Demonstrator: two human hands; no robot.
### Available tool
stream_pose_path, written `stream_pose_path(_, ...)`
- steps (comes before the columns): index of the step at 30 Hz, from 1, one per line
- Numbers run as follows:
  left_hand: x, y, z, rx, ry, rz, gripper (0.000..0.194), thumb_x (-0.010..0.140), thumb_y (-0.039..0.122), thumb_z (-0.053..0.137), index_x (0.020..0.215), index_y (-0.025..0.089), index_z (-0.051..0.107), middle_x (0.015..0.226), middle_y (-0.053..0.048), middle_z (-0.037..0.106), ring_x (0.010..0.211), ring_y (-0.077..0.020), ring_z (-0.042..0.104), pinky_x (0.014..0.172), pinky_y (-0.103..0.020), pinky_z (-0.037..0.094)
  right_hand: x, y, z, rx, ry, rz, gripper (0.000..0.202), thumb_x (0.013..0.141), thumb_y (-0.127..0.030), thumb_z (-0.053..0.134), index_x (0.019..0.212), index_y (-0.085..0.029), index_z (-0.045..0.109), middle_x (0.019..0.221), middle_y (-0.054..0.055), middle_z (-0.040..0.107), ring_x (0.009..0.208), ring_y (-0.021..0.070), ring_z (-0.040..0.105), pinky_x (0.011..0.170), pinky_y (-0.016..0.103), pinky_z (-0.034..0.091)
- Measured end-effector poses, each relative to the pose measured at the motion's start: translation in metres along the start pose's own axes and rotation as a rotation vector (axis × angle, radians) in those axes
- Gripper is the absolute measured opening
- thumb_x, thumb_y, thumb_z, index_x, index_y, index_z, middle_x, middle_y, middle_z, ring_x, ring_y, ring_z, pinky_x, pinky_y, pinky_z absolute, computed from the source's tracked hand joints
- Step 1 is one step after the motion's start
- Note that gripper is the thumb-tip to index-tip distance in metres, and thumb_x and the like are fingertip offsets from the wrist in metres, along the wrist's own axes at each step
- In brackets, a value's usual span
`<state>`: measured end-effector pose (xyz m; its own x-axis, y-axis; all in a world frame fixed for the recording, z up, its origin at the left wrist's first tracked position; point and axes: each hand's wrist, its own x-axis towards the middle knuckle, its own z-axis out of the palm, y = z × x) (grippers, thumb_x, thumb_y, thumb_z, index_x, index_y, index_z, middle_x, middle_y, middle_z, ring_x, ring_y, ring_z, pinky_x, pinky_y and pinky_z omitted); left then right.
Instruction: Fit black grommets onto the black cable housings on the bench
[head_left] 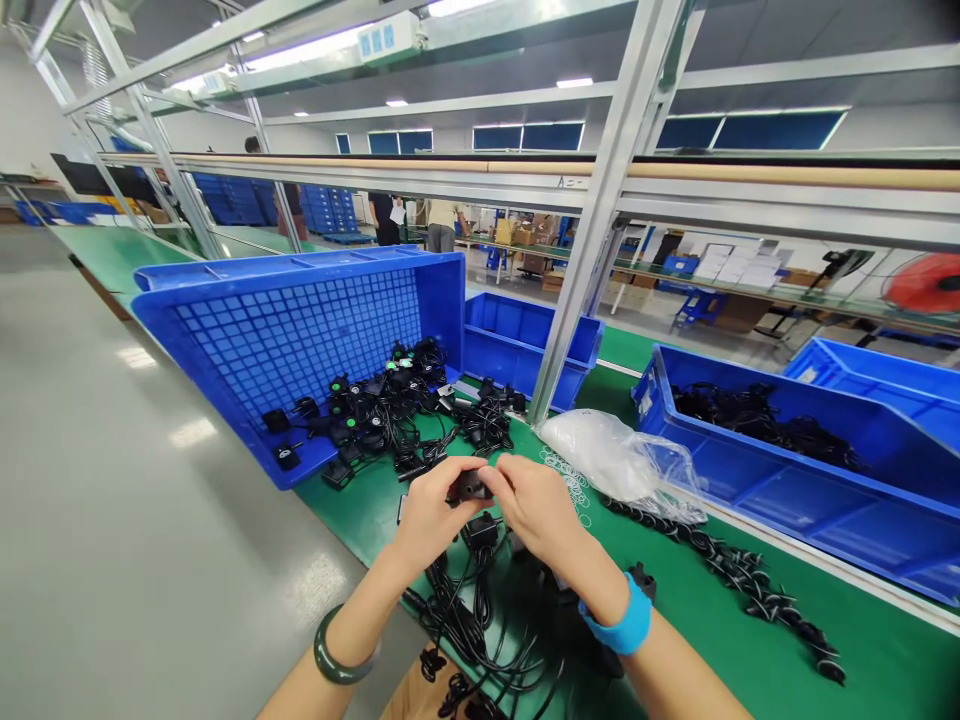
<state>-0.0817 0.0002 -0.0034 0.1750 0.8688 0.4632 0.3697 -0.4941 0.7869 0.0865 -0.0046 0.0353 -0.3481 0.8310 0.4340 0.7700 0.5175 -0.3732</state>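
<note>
The left hand (433,510) and right hand (536,500) are close together, fingers closed on a small dark piece (471,487) between them, above the counter (735,640). Just below the hands sits a black adapter (482,531), with a bundle of black cables (469,625) running toward the person's lap. Beyond the hands, more black cables and adapters (382,410) spill from a tilted blue crate (300,310). To the right lie scattered pale rings (568,482), a clear plastic bag (607,455) and a row of black coiled pieces (739,570). Farther right, a blue bin (787,500) holds black cables.
</note>
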Motion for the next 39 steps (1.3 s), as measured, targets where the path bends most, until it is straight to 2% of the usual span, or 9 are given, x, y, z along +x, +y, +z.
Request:
stream_pose_path(3, 0.021, -0.002, -0.002, -0.053, 0.113, 0.02, 0.039, 0.076, 0.012, 0.064, 0.113, 0.023, 0.054, 0.098, -0.001, 0.071, 0.075, -0.0163, 0.068, 0.068, -0.027, 0.054, 0.019, -0.002, -0.001, 0.219, 0.04, -0.078, 0.026, 0.094, -0.029, 0.065, 0.116, -0.022, 0.055, 0.101, 0.004, 0.07, 0.082, 0.0192, 0.067, 0.069, 0.028, 0.049)
stream_pose_path(6, 0.054, -0.013, -0.017, -0.006, 0.166, 0.037, 0.042, 0.08, 0.022, 0.069, 0.118, 0.022, 0.051, 0.108, -0.005, 0.07, 0.078, -0.0165, 0.067, 0.075, -0.029, 0.053, 0.041, -0.007, -0.013, 0.315, 0.189, -0.13, 0.031, 0.093, -0.016, 0.061, 0.122, -0.022, 0.054, 0.115, 0.007, 0.066, 0.103, 0.0211, 0.064, 0.082, 0.032, 0.053)
stream_pose_path(9, 0.082, -0.033, -0.042, 0.106, 0.012, 0.002, 0.043, 0.074, 0.036, 0.08, 0.111, 0.021, 0.063, 0.114, -0.008, 0.071, 0.097, -0.024, 0.065, 0.088, -0.034, 0.05, 0.057, -0.008, -0.037, 0.417, 0.491, -0.102, 0.032, 0.093, -0.024, 0.063, 0.123, -0.022, 0.054, 0.117, 0.008, 0.065, 0.096, 0.0199, 0.066, 0.075, 0.031, 0.057)
stream_pose_path(12, 0.09, -0.056, -0.058, 0.09, -0.133, -0.059, 0.028, 0.07, 0.041, 0.082, 0.083, 0.018, 0.072, 0.084, -0.004, 0.074, 0.081, -0.0238, 0.065, 0.077, -0.031, 0.049, 0.061, 0.001, -0.055, 0.473, 0.634, -0.042, 0.032, 0.09, -0.028, 0.067, 0.12, -0.023, 0.056, 0.111, 0.005, 0.067, 0.084, 0.018, 0.068, 0.067, 0.03, 0.058)
stream_pose_path(17, 0.079, -0.073, -0.054, -0.111, -0.219, -0.17, 0.039, 0.082, 0.052, 0.067, 0.068, 0.015, 0.071, 0.061, -0.003, 0.069, 0.059, -0.0172, 0.06, 0.063, -0.026, 0.047, 0.056, 0.033, -0.048, 0.41, 0.494, 0.059, 0.03, 0.085, -0.025, 0.067, 0.114, -0.022, 0.059, 0.104, 0.006, 0.069, 0.085, 0.02, 0.067, 0.068, 0.031, 0.055)
stream_pose_path(24, 0.087, -0.07, -0.068, -0.502, 0.035, -0.248, 0.045, 0.089, 0.059, 0.058, 0.071, 0.017, 0.059, 0.055, 0.004, 0.052, 0.055, -0.0114, 0.053, 0.067, -0.026, 0.052, 0.039, 0.051, -0.014, 0.475, 0.198, -0.001, 0.03, 0.075, -0.014, 0.069, 0.103, -0.024, 0.069, 0.097, 0.001, 0.073, 0.082, 0.0189, 0.065, 0.066, 0.029, 0.052)
stream_pose_path(29, 0.079, -0.074, -0.088, -0.639, 0.134, -0.282, 0.038, 0.077, 0.048, 0.079, 0.07, 0.015, 0.062, 0.065, 0.001, 0.06, 0.063, -0.011, 0.059, 0.069, -0.024, 0.054, 0.027, 0.039, -0.016, 0.602, 0.286, 0.05, 0.03, 0.087, -0.027, 0.066, 0.116, -0.024, 0.061, 0.107, 0.004, 0.069, 0.086, 0.0177, 0.066, 0.07, 0.031, 0.057)
stream_pose_path(34, 0.052, -0.066, -0.077, -0.904, -0.042, -0.381, 0.038, 0.078, 0.047, 0.08, 0.073, 0.014, 0.062, 0.092, -0.009, 0.073, 0.101, -0.0299, 0.07, 0.091, -0.051, 0.058, 0.026, 0.026, -0.03, 0.939, 0.362, 0.172, 0.037, 0.083, -0.038, 0.074, 0.113, -0.024, 0.058, 0.101, 0.002, 0.064, 0.079, 0.0166, 0.068, 0.062, 0.03, 0.062)
stream_pose_path(39, 0.028, -0.056, -0.065, -1.223, -0.209, -0.414, 0.027, 0.089, 0.038, 0.072, 0.075, 0.016, 0.065, 0.104, -0.007, 0.074, 0.108, -0.0293, 0.069, 0.091, -0.054, 0.058, 0.017, 0.017, -0.042, 1.129, 0.276, 0.137, 0.036, 0.084, -0.039, 0.074, 0.113, -0.025, 0.058, 0.096, -0.001, 0.059, 0.078, 0.0169, 0.071, 0.061, 0.029, 0.062)
